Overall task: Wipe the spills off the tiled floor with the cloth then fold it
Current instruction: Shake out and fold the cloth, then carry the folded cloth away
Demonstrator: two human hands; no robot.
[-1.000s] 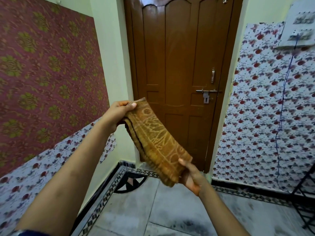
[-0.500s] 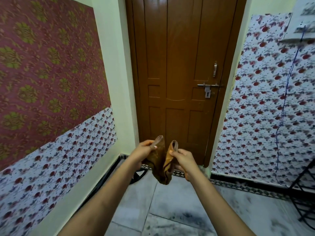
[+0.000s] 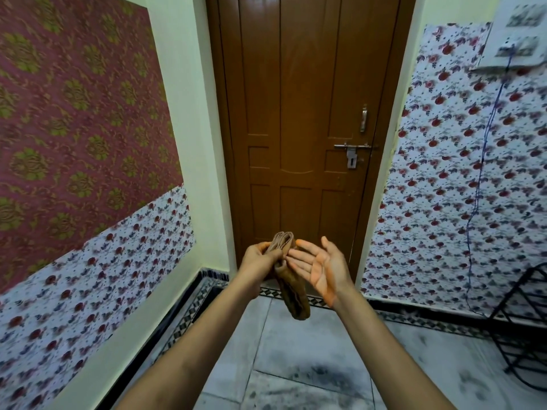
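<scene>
The brown patterned cloth (image 3: 291, 287) is folded into a narrow bundle and hangs down in front of the door. My left hand (image 3: 259, 258) is shut on its upper end, with the folded top sticking up above the fingers. My right hand (image 3: 321, 267) is just to the right of the cloth, palm up and fingers spread, holding nothing; its fingertips are close to the cloth. Below my forearms lies the grey tiled floor (image 3: 310, 365) with dark smudges on it.
A closed brown wooden door (image 3: 302, 128) with a latch is straight ahead. Floral-papered walls stand on both sides. A black wire rack (image 3: 524, 329) stands at the right edge. A blue cord (image 3: 485, 161) hangs down the right wall.
The cloth was stretched between both hands, then its two ends were brought together. Now my right hand has let go and opened, and my left hand alone holds the folded cloth.
</scene>
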